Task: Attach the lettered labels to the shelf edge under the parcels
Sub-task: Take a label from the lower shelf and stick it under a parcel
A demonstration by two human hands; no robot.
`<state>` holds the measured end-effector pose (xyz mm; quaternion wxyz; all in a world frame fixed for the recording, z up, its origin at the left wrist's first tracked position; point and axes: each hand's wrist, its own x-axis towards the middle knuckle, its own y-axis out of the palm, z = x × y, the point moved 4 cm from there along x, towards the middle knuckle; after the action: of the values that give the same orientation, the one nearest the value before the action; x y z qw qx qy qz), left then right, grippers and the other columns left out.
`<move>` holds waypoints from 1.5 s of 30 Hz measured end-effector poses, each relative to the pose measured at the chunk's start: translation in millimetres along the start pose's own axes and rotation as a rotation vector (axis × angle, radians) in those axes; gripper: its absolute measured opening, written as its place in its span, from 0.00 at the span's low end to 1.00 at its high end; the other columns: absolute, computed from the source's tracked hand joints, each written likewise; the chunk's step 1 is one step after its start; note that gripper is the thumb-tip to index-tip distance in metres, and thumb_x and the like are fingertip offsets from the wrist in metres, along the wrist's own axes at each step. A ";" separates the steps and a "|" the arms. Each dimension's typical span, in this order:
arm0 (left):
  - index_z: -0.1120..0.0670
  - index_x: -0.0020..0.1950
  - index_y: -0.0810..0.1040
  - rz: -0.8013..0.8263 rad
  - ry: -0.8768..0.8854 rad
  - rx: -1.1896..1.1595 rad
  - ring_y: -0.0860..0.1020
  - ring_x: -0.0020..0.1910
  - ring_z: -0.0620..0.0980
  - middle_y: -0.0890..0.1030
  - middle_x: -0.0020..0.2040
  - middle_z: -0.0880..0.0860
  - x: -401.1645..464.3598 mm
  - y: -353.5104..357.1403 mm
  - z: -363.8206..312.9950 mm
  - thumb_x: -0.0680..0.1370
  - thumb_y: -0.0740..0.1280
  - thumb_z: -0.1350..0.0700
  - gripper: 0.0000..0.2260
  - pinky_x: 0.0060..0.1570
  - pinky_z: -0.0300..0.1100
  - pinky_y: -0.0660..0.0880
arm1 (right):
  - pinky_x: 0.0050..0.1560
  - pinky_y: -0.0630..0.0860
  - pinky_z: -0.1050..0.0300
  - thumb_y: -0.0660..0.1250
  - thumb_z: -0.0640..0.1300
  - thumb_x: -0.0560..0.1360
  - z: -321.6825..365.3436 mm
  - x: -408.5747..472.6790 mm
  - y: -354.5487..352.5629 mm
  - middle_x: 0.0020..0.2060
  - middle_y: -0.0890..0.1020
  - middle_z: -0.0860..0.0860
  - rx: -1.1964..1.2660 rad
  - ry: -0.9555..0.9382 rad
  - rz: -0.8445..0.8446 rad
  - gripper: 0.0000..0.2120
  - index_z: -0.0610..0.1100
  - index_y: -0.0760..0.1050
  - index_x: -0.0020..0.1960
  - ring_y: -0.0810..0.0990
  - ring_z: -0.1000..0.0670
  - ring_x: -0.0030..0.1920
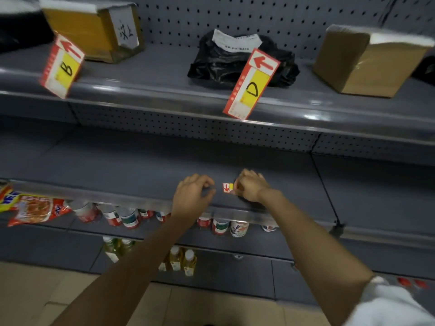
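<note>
Reaching down to the bare middle shelf (pixel 146 165), I have my right hand (pixel 250 187) curled shut over a small label (pixel 227 187), of which only the white end with a red arrow and a strip of yellow shows past my knuckles; its letter is hidden, so I cannot tell which one it is. My left hand (pixel 191 196) hovers just beside it, fingers bent and loosely parted, holding nothing that I can see. Up on the top shelf edge (pixel 164 94) two labels already hang: the B label (pixel 61 67) below the taped cardboard box (pixel 94 31) on the left, and the D label (pixel 251 84) in front of the black plastic parcel (pixel 240 60). Both tilt outward from the rail. The plain brown box (pixel 367 60) on the right has no label under it yet. So I judge this to be the pickup step for the next label, with roughly half the work done. Next I need a clean pinch on the label, probably with my left hand helping to free or steady it, then a lift to the upper rail under an unlabelled parcel, seating it squarely so it does not hang crooked like the others. Bottles (pixel 128 218) and snack packets (pixel 35 209) on the lower shelves are out of my way.
</note>
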<state>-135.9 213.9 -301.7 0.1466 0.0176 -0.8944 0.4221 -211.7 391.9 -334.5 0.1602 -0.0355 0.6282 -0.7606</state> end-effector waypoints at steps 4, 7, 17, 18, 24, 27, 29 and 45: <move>0.52 0.50 0.77 0.011 0.015 -0.010 0.75 0.50 0.53 0.79 0.47 0.53 -4.8 -7.5 -17.8 0.74 0.68 0.55 0.07 0.53 0.49 0.72 | 0.57 0.70 0.52 0.73 0.49 0.69 3.6 -5.2 2.5 0.57 0.77 0.41 0.215 0.143 0.047 0.19 0.43 0.72 0.56 0.74 0.40 0.58; 0.52 0.51 0.77 0.017 -0.007 -0.012 0.75 0.51 0.52 0.79 0.49 0.53 -12.3 -16.4 -24.2 0.74 0.68 0.54 0.08 0.54 0.49 0.71 | 0.61 0.72 0.52 0.75 0.45 0.68 5.0 -13.1 5.3 0.58 0.78 0.42 0.350 0.226 0.083 0.22 0.41 0.72 0.58 0.77 0.41 0.58; 0.52 0.53 0.77 0.018 -0.056 0.028 0.74 0.53 0.51 0.79 0.51 0.53 -29.3 -41.3 -18.4 0.75 0.67 0.54 0.08 0.56 0.49 0.71 | 0.66 0.67 0.53 0.76 0.44 0.67 11.2 -28.5 3.5 0.63 0.70 0.38 0.320 0.282 0.027 0.28 0.40 0.69 0.63 0.71 0.39 0.63; 0.52 0.53 0.77 0.028 -0.061 0.025 0.74 0.53 0.51 0.78 0.51 0.53 -30.2 -40.4 -18.4 0.75 0.67 0.54 0.08 0.57 0.49 0.71 | 0.65 0.68 0.54 0.75 0.43 0.67 12.7 -28.0 3.3 0.63 0.72 0.39 0.304 0.282 0.040 0.28 0.39 0.69 0.63 0.72 0.40 0.63; 0.51 0.53 0.76 0.049 -0.050 -0.012 0.74 0.52 0.49 0.78 0.50 0.51 -31.0 -31.9 -22.0 0.75 0.67 0.53 0.08 0.56 0.47 0.72 | 0.59 0.70 0.57 0.75 0.42 0.67 10.3 -23.7 6.3 0.59 0.78 0.42 0.298 0.273 0.088 0.21 0.41 0.75 0.58 0.76 0.44 0.59; 0.51 0.54 0.76 0.059 -0.050 -0.011 0.73 0.52 0.49 0.78 0.51 0.51 -29.6 -30.5 -20.8 0.75 0.67 0.53 0.09 0.56 0.47 0.72 | 0.61 0.69 0.55 0.75 0.47 0.67 10.4 -24.5 2.4 0.58 0.77 0.45 0.216 0.250 0.093 0.19 0.47 0.77 0.56 0.74 0.44 0.60; 0.51 0.54 0.76 0.070 -0.051 -0.006 0.74 0.52 0.49 0.78 0.51 0.52 -28.2 -33.7 -21.7 0.75 0.67 0.53 0.09 0.56 0.47 0.72 | 0.59 0.70 0.54 0.74 0.46 0.68 12.6 -28.7 -1.0 0.56 0.78 0.45 0.199 0.231 0.080 0.15 0.47 0.78 0.53 0.74 0.43 0.59; 0.52 0.50 0.77 -0.160 0.080 0.026 0.76 0.50 0.50 0.79 0.48 0.51 -24.3 -189.3 -130.4 0.72 0.71 0.56 0.08 0.52 0.48 0.74 | 0.44 0.74 0.57 0.71 0.45 0.71 97.2 -165.2 -175.1 0.40 0.83 0.54 0.505 -0.235 -0.006 0.04 0.50 0.78 0.45 0.79 0.56 0.41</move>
<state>-51.1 189.0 -88.1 0.2151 0.0740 -0.8780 0.4211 -65.5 375.7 -120.6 0.2336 -0.0841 0.3959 -0.8841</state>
